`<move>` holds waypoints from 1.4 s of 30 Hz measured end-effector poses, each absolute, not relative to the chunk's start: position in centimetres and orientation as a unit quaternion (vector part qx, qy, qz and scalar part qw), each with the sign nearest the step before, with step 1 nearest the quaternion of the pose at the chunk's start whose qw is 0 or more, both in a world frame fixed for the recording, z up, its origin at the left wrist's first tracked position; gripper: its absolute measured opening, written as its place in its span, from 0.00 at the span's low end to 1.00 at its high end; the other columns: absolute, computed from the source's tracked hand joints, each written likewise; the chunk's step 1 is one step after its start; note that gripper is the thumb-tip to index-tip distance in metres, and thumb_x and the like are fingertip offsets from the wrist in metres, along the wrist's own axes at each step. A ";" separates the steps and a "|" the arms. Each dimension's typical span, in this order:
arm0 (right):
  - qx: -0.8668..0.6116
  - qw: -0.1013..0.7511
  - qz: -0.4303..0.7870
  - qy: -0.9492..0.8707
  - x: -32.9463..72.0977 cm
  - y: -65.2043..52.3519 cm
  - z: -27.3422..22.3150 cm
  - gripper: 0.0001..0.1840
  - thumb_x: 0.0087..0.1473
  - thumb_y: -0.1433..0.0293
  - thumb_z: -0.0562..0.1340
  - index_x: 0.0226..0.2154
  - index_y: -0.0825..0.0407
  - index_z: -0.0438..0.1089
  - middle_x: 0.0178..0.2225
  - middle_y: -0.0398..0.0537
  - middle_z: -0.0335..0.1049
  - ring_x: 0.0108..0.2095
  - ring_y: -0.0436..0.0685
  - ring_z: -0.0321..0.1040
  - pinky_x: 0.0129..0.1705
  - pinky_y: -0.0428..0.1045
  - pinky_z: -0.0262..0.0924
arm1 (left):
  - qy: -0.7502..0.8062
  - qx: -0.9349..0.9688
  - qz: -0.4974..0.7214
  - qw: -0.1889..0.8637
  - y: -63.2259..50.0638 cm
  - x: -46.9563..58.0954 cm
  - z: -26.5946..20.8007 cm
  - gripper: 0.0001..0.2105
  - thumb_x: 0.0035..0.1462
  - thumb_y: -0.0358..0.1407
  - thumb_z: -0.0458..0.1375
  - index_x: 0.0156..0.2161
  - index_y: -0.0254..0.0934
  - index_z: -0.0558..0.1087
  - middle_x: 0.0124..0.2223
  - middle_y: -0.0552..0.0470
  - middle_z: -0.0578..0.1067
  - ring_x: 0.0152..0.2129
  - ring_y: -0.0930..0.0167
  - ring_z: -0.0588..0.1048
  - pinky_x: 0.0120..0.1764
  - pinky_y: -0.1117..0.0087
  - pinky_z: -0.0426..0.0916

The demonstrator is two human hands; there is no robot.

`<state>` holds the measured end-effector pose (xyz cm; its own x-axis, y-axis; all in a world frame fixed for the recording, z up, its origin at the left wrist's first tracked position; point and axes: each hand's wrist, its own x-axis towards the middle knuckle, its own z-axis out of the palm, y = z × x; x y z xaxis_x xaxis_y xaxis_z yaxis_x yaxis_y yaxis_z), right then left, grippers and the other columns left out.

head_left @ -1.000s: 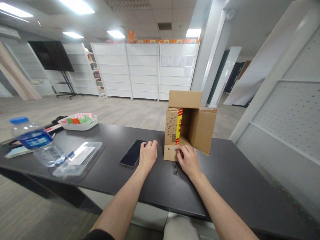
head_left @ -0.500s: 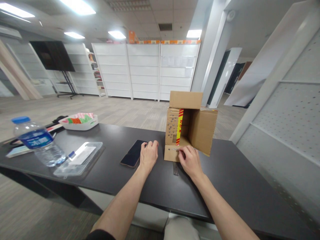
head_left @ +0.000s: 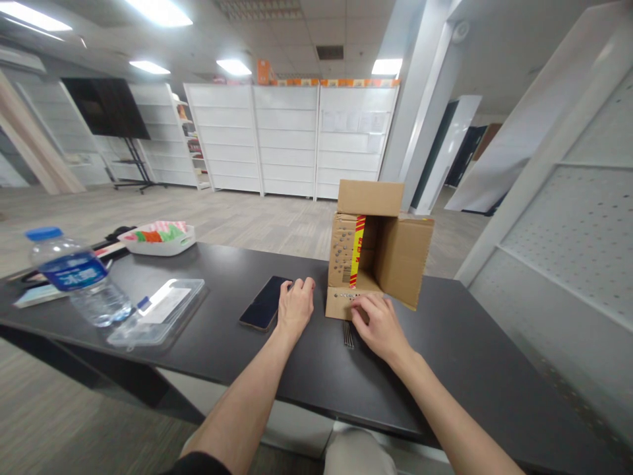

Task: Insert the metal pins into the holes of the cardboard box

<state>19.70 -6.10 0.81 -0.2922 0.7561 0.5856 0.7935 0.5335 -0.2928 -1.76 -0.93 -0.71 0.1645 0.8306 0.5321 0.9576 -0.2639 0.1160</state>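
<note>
A cardboard box (head_left: pixel 342 260) stands on its side with its opening toward me. Its lower flap (head_left: pixel 337 309) lies toward me and carries a row of small shiny round spots, too small to name. My right hand (head_left: pixel 378 322) is over the right part of this flap, thumb and fingers curled in toward each other; anything between the fingertips is hidden. Several thin metal rods like long nails (head_left: pixel 349 335) lie just in front of the flap. My left hand (head_left: pixel 295 307) rests beside a dark phone (head_left: pixel 267 305), fingers loosely bent and apart, holding nothing visible.
To the left are a clear plastic case (head_left: pixel 163 310) with a white label, a water bottle (head_left: pixel 79 277) with a blue cap, and a white basket (head_left: pixel 165 248) of colourful packets. The dark table's (head_left: pixel 445 369) front edge runs beneath my forearms.
My right hand has shifted slightly down on the flap, its thumb now lower and more of the row of spots showing. My left hand stays in place beside the phone.
</note>
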 end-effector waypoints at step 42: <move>-0.431 0.237 -0.024 -0.870 20.4 -8.6 0.3 0.19 0.54 0.62 0.65 0.49 0.46 0.72 0.59 0.52 0.65 0.61 0.67 0.55 0.61 0.66 0.47 | -0.598 -0.752 -0.249 0.121 -1.0 -1.7 -0.6 0.12 0.65 0.31 0.45 0.43 0.41 0.70 0.37 0.49 0.75 0.37 0.67 0.73 0.53 0.61 0.57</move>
